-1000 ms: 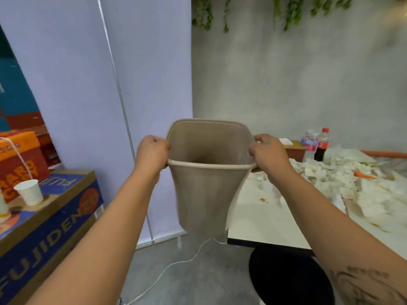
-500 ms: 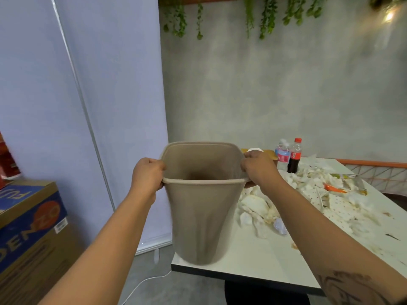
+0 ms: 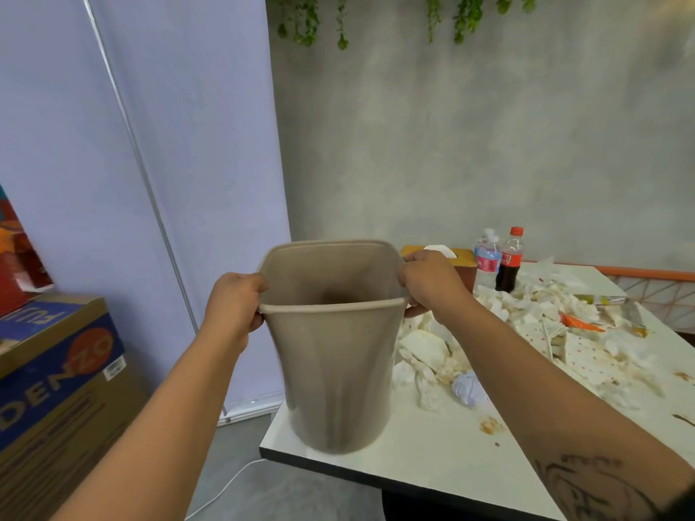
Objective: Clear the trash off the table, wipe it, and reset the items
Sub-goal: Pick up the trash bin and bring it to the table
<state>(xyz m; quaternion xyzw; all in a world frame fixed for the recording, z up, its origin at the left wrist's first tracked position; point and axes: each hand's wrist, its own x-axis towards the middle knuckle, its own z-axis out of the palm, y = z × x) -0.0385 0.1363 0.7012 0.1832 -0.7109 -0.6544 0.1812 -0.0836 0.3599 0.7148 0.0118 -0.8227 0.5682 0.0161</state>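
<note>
Arms out, your left hand (image 3: 235,306) and right hand (image 3: 428,282) have fingers clamped on the bin (image 3: 334,370) rim; it's now moved over the desk (image 3: 432,456) corner.

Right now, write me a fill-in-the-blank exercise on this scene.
The left hand and right hand both grip the rim of a beige ____.
The cola bottle beside the water bottle has a ____ cap.
Crumpled napkins lie on the ____ table.
Missing: bin; red; white.
</note>
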